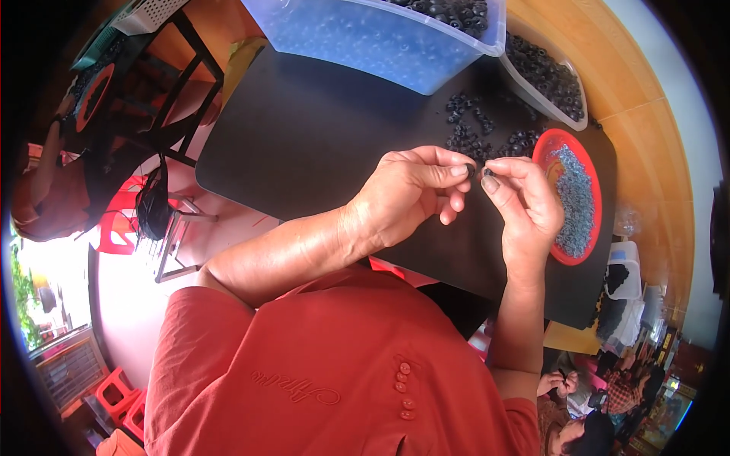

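Note:
My left hand (418, 186) pinches a small black part (471, 171) between thumb and forefinger, above the dark table (304, 125). Close by, my right hand (528, 199) grips a small dark piece (487, 173) in its fingertips, mostly hidden by them. A narrow gap parts the two pieces. Just beyond the fingers lie loose black ring-like parts (465, 137), scattered in a heap. A red bowl (541, 152) stands right beside my right hand, with many tiny blue-grey pieces (576, 201) in it.
At the far edge stands a translucent bluish tub (365, 38) with black parts inside. A pale tub (532, 91) of similar parts sits at its right, near the wall (639, 99). Other people work at far left and lower right. A metal-legged stool (176, 239) stands left.

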`<action>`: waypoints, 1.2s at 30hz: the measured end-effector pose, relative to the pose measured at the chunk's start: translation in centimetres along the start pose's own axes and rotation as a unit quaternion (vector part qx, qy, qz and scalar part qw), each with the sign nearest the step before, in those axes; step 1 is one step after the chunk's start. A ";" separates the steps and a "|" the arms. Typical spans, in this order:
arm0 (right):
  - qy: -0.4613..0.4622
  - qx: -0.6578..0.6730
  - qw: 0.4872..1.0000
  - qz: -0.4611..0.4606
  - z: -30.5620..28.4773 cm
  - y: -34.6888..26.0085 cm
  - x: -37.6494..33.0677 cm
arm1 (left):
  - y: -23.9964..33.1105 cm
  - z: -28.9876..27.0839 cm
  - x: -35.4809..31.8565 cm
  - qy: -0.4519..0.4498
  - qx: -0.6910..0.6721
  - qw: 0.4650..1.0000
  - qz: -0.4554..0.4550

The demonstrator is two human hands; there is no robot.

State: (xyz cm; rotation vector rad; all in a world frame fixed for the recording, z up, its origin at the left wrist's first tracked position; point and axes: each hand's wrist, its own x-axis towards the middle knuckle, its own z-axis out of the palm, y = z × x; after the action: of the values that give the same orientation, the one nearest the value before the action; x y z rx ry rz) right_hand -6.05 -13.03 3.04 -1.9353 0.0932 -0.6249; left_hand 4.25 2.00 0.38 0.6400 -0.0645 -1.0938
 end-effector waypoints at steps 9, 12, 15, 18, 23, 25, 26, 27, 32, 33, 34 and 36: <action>-0.028 0.036 0.998 0.035 0.0 0.1 0.0 | 0.0 0.0 0.1 -0.001 0.004 1.000 -0.002; -0.026 0.064 0.997 0.035 0.2 0.0 0.1 | 0.0 -0.2 0.1 -0.014 0.017 1.000 -0.002; -0.018 0.075 0.997 0.024 0.2 -0.1 0.2 | 0.0 -0.2 0.1 -0.011 0.026 1.000 -0.006; -0.015 0.073 0.997 0.017 0.2 -0.1 0.2 | 0.0 -0.2 0.1 -0.013 0.025 1.000 -0.005; -0.017 0.051 0.998 0.022 0.1 0.1 0.2 | -0.1 -0.3 0.0 -0.011 0.017 1.000 0.001; -0.018 0.050 0.999 0.006 0.1 0.3 0.2 | -0.1 -0.3 0.0 -0.012 0.015 1.000 0.006; -0.019 0.050 0.999 0.006 0.1 0.4 0.2 | 0.0 -0.3 0.0 -0.012 0.017 1.000 0.006; -0.020 0.054 0.998 0.010 0.1 0.4 0.2 | 0.0 -0.2 0.0 -0.011 0.020 1.000 0.006; 0.023 0.099 0.990 0.103 0.5 -0.5 0.0 | 0.1 -0.2 0.0 -0.010 0.018 1.000 0.002; 0.014 0.099 0.991 0.088 0.4 -0.3 0.0 | 0.1 -0.2 0.0 -0.011 0.017 1.000 0.001; 0.004 0.101 0.992 0.072 0.3 -0.2 0.0 | 0.0 -0.3 0.0 -0.010 0.017 1.000 0.002; -0.010 0.082 0.995 0.049 0.2 -0.1 0.1 | -0.1 -0.5 0.0 -0.017 0.010 1.000 0.005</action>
State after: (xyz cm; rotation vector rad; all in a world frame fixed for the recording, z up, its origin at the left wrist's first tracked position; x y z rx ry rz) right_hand -5.86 -12.84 3.10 -1.7665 0.1200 -0.5315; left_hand 4.35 2.14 -0.07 0.6386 -0.1090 -1.0953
